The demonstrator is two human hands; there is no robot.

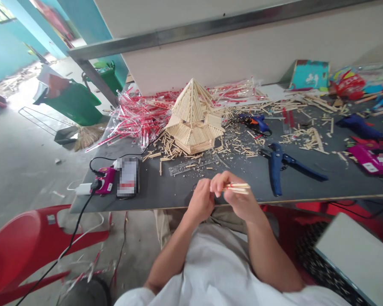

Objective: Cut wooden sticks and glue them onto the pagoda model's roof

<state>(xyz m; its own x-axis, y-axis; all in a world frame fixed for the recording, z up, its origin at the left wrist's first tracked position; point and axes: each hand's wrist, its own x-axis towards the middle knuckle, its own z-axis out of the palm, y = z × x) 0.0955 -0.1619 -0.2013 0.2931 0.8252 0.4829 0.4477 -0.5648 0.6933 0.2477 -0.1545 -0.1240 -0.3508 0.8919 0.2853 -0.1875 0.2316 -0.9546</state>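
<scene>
Near the table's front edge, my right hand point(241, 205) is closed around a small bundle of thin wooden sticks point(241, 187) with a red mark across them. The ends of the sticks poke out to the right. My left hand point(200, 201) is closed beside it, and the fingers of both hands meet or nearly meet. Whatever the left fingers pinch is hidden. Beyond my hands stands a small pagoda-like model point(191, 112) of wooden sticks, with a pointed roof over a flared lower tier. A clear ruler-like plastic strip point(178, 170) lies in front of it.
Blue cutting pliers point(276, 170) and a blue glue gun point(257, 122) lie to the right. Cut stick pieces point(170, 146) surround the model. Red-and-clear wrappers point(140, 112) are heaped behind left. A phone point(128, 177) and a pink power strip point(105, 180) with cables sit left.
</scene>
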